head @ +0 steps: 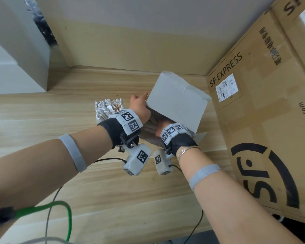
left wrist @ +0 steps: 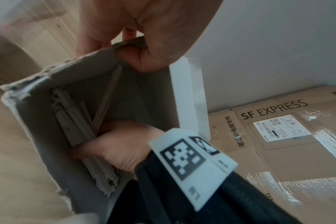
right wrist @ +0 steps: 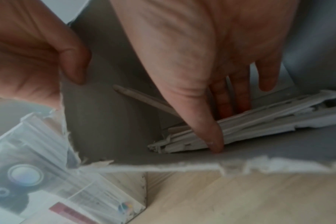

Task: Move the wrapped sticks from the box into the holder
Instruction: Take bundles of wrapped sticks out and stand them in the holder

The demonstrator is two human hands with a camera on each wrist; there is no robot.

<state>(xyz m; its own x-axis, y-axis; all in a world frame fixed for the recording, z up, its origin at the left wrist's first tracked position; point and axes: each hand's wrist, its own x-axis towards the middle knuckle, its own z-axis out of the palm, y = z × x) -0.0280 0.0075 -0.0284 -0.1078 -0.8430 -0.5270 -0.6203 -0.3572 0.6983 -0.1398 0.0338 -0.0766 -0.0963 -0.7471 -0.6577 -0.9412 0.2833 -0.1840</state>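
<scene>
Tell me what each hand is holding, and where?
The left hand pinches the grey box by its torn top edge. The right hand grips a bundle of wrapped sticks around the middle, inside the box.

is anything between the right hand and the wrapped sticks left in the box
Nothing visible. The right hand is already inside the grey box, thumb and fingers closing round the bundle of wrapped sticks. The left hand grips the box wall, off to the side. One loose stick leans behind the bundle, not in the way.

Left hand [left wrist: 144, 37] pinching the torn grey box [left wrist: 150, 97] rim, right hand [left wrist: 123, 145] around wrapped sticks [left wrist: 77, 125] inside.
</scene>
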